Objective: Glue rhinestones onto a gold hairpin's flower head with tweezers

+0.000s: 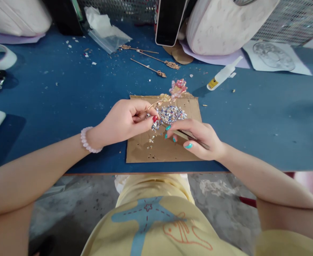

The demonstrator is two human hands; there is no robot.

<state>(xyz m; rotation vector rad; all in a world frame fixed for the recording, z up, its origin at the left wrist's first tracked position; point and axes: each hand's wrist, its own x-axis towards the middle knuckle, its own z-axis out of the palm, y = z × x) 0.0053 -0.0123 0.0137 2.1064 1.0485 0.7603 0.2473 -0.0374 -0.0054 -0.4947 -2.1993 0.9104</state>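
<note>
My left hand (124, 121) pinches a thin gold hairpin stick (156, 104) whose far end carries a pink and white flower ornament (178, 88). My right hand (196, 137) grips a slim tool (183, 135) like a pen, its tip pointing into a heap of small shiny sequin pieces (169, 114). The heap lies on a piece of brown cardboard (156, 149) on the blue table (52, 96). Both hands hover over the cardboard, close together beside the heap.
Three bare gold hairpins (151, 62) lie behind the cardboard. A white glue bottle (224, 74) lies at the right, a printed paper sheet (275, 57) behind it. A black phone (169, 21), a plastic bag (105, 30) and white padded cases (225, 28) line the back. The table edge runs near my lap.
</note>
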